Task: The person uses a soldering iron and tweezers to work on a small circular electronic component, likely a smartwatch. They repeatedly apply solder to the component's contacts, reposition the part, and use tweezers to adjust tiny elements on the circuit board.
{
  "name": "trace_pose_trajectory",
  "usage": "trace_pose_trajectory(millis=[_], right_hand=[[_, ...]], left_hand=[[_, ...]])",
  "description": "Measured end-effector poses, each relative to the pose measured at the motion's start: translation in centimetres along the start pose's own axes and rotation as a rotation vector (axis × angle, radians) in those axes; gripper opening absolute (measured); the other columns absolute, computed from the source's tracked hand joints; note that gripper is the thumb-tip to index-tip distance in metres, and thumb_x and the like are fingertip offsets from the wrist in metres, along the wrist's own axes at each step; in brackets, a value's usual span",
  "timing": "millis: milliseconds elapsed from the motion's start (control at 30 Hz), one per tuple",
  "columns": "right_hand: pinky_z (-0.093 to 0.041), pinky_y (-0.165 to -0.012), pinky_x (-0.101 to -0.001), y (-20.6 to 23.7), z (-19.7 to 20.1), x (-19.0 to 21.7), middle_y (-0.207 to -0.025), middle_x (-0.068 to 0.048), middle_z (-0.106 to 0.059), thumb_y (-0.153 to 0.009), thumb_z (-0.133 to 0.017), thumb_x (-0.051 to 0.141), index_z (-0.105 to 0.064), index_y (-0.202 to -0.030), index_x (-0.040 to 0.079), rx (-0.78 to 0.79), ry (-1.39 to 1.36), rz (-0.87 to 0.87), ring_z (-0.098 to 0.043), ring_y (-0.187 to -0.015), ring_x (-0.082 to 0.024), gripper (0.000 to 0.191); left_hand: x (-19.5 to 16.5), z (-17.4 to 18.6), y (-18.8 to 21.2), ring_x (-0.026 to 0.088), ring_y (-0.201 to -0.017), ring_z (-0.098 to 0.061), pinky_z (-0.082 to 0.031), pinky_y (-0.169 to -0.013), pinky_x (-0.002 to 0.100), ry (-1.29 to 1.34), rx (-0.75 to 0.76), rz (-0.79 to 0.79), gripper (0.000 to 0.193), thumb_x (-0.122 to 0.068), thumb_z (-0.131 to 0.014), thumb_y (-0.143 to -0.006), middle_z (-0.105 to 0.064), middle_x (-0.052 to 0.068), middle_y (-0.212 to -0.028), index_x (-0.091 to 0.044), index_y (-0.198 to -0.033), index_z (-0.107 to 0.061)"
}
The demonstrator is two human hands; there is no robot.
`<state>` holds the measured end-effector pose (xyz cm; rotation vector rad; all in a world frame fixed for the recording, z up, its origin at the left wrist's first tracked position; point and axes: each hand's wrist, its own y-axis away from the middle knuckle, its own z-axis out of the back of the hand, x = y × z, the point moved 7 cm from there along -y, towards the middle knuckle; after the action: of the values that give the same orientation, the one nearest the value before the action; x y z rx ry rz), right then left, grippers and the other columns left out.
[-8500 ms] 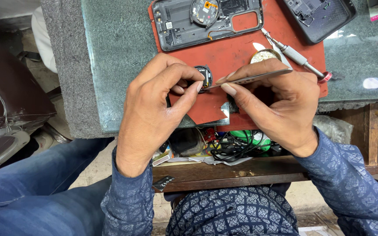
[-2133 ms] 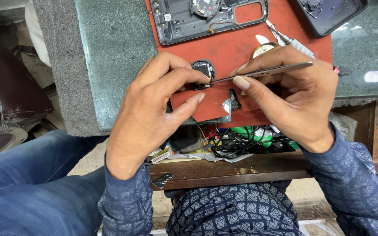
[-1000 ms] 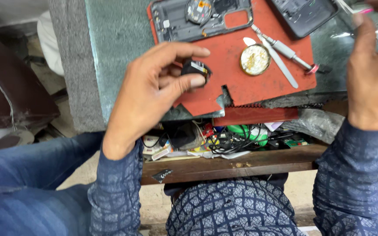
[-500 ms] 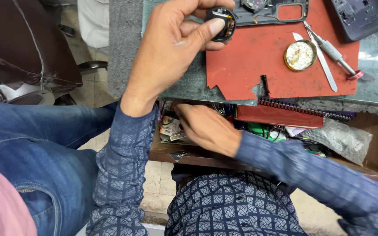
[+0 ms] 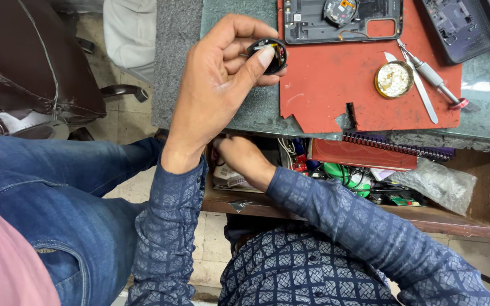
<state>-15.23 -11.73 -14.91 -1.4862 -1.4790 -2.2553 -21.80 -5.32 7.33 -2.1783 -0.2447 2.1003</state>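
Now the left hand (image 5: 216, 90) is raised over the near edge of the green stone surface (image 5: 245, 119), its thumb and fingers (image 5: 265, 56) clamped on a small round black part (image 5: 269, 55) with a glint of yellow inside, held beside the left edge of the red mat (image 5: 336, 85). Half a second ago that hand and part sat in much the same grip, so little has changed there. Two seconds ago, however, both hands worked together at the part, the right one pressing a thin metal tool against it; that tool is no longer in the right hand.

The right hand (image 5: 239, 156) has gone down below the surface into the open wooden drawer (image 5: 358, 209), where it rests among papers and small clutter; its fingers are tucked under the surface edge, so I cannot tell whether they are together or apart, or whether they grip anything. One second ago it was up at the far right of the surface.

On the mat lie an opened grey phone frame (image 5: 341, 22) at the far edge, a round brass tin (image 5: 393, 79), a flat metal blade (image 5: 418, 85) and a screwdriver (image 5: 432, 76) with a red end. A dark phone back (image 5: 460, 28) lies at the upper right. In the drawer sit a spiral-bound red notebook (image 5: 370, 154), green cables (image 5: 341, 173) and a clear plastic bag (image 5: 432, 181).
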Motion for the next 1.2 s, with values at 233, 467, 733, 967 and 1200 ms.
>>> trace_pose_trajectory(millis=[233, 467, 733, 967, 1200], right_hand=[[-0.049, -0.081, -0.0334, -2.0, -1.9, -0.9, -0.103, -0.01, -0.071, -0.099, -0.05, 0.03, -0.069, -0.111, 0.002, -0.082, -0.07, 0.195, -0.064, -0.09, -0.016, 0.035], [-0.047, -0.075, -0.0295, 1.6, 0.0, 0.4, -0.099, -0.007, -0.068, -0.1, -0.066, 0.029, -0.072, -0.111, -0.004, 0.008, -0.352, -0.145, -0.057, -0.084, -0.013, 0.036], [-0.055, -0.08, -0.0299, 14.4, 6.2, 9.2, -0.092, -0.007, -0.076, -0.099, -0.054, 0.027, -0.073, -0.105, 0.0, 0.437, 0.064, 0.229, -0.069, -0.087, -0.013, 0.034], [-0.052, -0.068, -0.044, 22.3, 18.7, 13.1, -0.079, -0.016, -0.072, -0.093, -0.066, 0.033, -0.074, -0.106, 0.009, -0.092, 0.861, 0.286, -0.071, -0.078, -0.035, 0.029], [-0.054, -0.063, -0.025, 26.9, 28.6, 17.2, -0.096, -0.004, -0.079, -0.085, -0.073, 0.012, -0.077, -0.109, 0.01, -0.385, 0.702, 0.574, -0.073, -0.078, -0.013, 0.024]], left_hand=[[-1.3, 0.6, 1.8, 0.014, -0.107, -0.075, -0.068, -0.094, 0.029, 0.09, 0.007, 0.033, 0.02, -0.005, -0.06, -0.11, -0.072, 0.01, -0.116, 0.002, -0.129, -0.057], [-2.6, -0.6, 1.1, 0.014, -0.11, -0.073, -0.066, -0.1, 0.029, 0.149, 0.092, 0.039, 0.029, -0.003, -0.061, -0.109, -0.069, 0.01, -0.122, 0.002, -0.138, -0.059], [-2.5, -2.3, -1.3, 0.011, -0.107, -0.072, -0.065, -0.097, 0.027, 0.286, 0.166, 0.025, 0.023, -0.003, -0.067, -0.11, -0.068, 0.008, -0.126, 0.002, -0.131, -0.061], [-1.6, -5.7, -4.5, 0.011, -0.107, -0.071, -0.065, -0.097, 0.026, 0.262, 0.169, -0.007, 0.02, -0.001, -0.069, -0.11, -0.069, 0.008, -0.123, 0.003, -0.129, -0.062], [-0.3, -8.2, -8.1, 0.013, -0.106, -0.073, -0.065, -0.097, 0.027, 0.2, 0.089, -0.027, 0.021, -0.001, -0.069, -0.109, -0.073, 0.009, -0.116, 0.002, -0.129, -0.062]])
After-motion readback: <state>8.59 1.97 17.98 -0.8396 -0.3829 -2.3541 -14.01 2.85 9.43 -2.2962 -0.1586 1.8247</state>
